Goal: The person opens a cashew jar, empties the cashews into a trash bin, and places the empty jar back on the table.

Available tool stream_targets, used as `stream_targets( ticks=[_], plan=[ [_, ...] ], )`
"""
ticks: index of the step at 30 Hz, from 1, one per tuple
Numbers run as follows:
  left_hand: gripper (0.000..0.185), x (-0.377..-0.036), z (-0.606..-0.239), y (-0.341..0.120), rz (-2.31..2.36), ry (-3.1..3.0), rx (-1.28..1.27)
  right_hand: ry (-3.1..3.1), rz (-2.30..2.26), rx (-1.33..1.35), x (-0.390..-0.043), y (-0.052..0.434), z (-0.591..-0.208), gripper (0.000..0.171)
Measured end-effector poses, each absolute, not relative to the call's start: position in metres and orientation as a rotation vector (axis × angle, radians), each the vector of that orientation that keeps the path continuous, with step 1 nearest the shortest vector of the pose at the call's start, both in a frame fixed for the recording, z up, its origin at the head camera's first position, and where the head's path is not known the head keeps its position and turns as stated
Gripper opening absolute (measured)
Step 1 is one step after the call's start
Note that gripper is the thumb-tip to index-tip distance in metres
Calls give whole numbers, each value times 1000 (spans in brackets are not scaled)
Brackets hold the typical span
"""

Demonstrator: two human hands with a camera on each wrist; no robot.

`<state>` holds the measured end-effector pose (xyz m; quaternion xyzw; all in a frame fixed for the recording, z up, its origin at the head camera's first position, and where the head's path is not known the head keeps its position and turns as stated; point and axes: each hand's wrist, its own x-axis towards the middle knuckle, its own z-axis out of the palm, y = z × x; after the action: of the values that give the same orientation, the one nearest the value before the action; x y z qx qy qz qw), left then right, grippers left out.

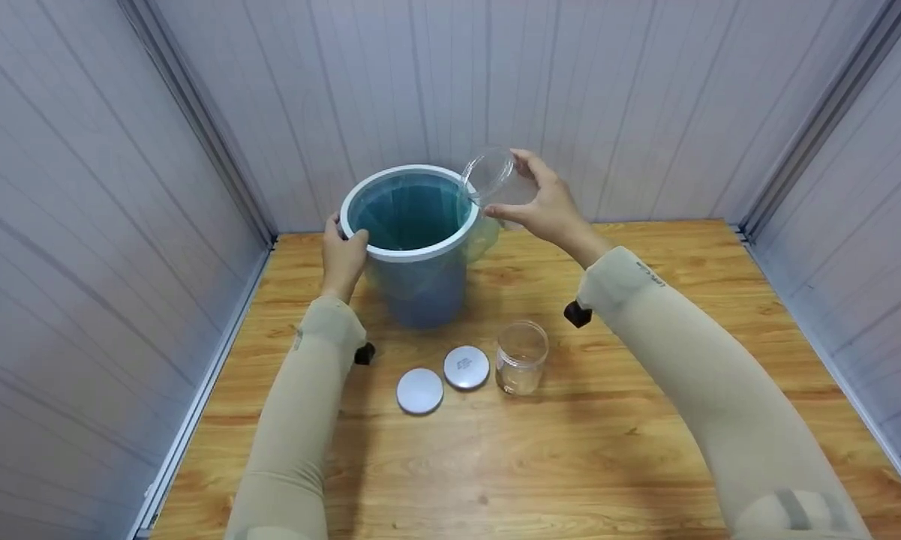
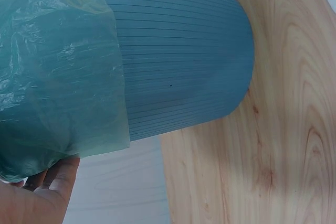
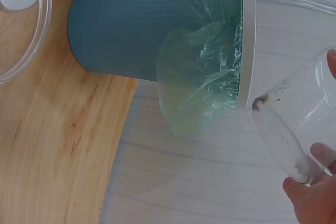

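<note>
Head view first: a blue ribbed plastic bin with a white rim ring [image 1: 450, 234] stands at the back of the wooden table [image 1: 570, 450], lined with a green plastic bag [image 1: 409, 214]. The left hand [image 1: 343, 255] grips the bin's rim on its left side, fingers curled over the ring. The right hand [image 1: 544, 201] holds a clear, lidless plastic jar [image 1: 495, 178] tipped on its side, its mouth at the bin's right rim; thumb below and fingers above wrap round the jar. Nearer the person, on the table, lie two round grey lids [image 1: 442, 379] just beside each other, and right of them stands a second clear open jar [image 1: 522, 358], upright. Left wrist view: the bin's ribbed wall [image 2: 184, 61] fills the picture, the bag's overhang [image 2: 58, 77] draped down its outside, with part of the left hand [image 2: 39, 195] touching the bag's lower edge; how the fingers lie cannot be told here. Right wrist view: the tilted jar [image 3: 296, 124] sits against the white ring [image 3: 247, 40], with dark residue on its inner wall, pinched by fingertips [image 3: 323, 156] of the right hand [image 3: 317, 198]. The bag's loose flap [image 3: 199, 77] hangs over the bin's side, and the second jar [image 3: 21, 19] shows at the upper left.
</note>
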<state>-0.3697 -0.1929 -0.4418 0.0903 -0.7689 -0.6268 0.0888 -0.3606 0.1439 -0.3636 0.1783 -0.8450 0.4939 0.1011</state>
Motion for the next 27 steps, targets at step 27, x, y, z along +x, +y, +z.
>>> stream_targets(
  ticks=[27],
  plan=[
    [69, -370, -441, -201, -1869, -2301, 288, -2440, 1594, 459, -348, 165, -390, 86]
  ],
)
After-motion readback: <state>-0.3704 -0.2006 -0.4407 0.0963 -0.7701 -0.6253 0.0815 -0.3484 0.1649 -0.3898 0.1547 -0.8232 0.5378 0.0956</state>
